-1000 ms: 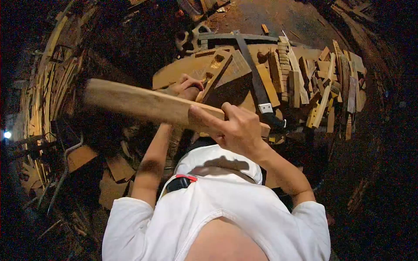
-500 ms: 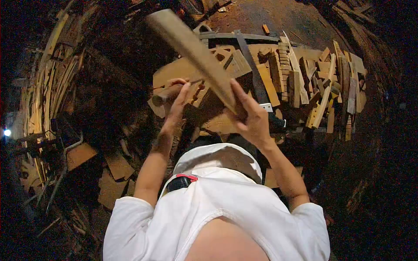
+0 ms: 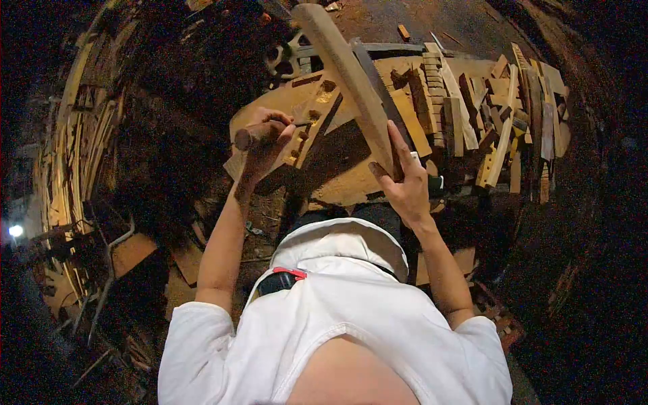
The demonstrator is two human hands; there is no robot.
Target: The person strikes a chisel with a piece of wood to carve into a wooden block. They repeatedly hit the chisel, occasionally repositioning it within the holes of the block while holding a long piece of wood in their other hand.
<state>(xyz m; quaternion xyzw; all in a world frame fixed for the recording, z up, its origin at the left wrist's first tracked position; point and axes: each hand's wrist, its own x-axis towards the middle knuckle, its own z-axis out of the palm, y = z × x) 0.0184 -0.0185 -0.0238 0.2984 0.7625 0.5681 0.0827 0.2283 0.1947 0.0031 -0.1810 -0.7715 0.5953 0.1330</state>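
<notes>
My left hand (image 3: pixel 273 128) is closed round a chisel, its round wooden handle (image 3: pixel 247 139) showing below the fist. The thin blade points right, its tip close to a mortise in a notched wood piece (image 3: pixel 327 102) on the work board. Raised over the board is a long thick wooden bat (image 3: pixel 344 74), which my right hand (image 3: pixel 408 179) grips by its near end. Its far end reaches up toward the top of the view. Behind the bat lies a handsaw (image 3: pixel 381 84), partly hidden by it.
Wood blocks and offcuts (image 3: pixel 453 125) crowd the right side of the board (image 3: pixel 270 104). A pile of thin wood strips (image 3: pixel 81 155) stands at the left. A metal piece with round holes (image 3: pixel 283 61) sits behind the board. A tape measure (image 3: pixel 278 282) hangs at my waist.
The wooden bat has swung to the right and stands steeper in view, my right hand moving slightly right and down with it. My left hand has shifted a little left with the chisel.
</notes>
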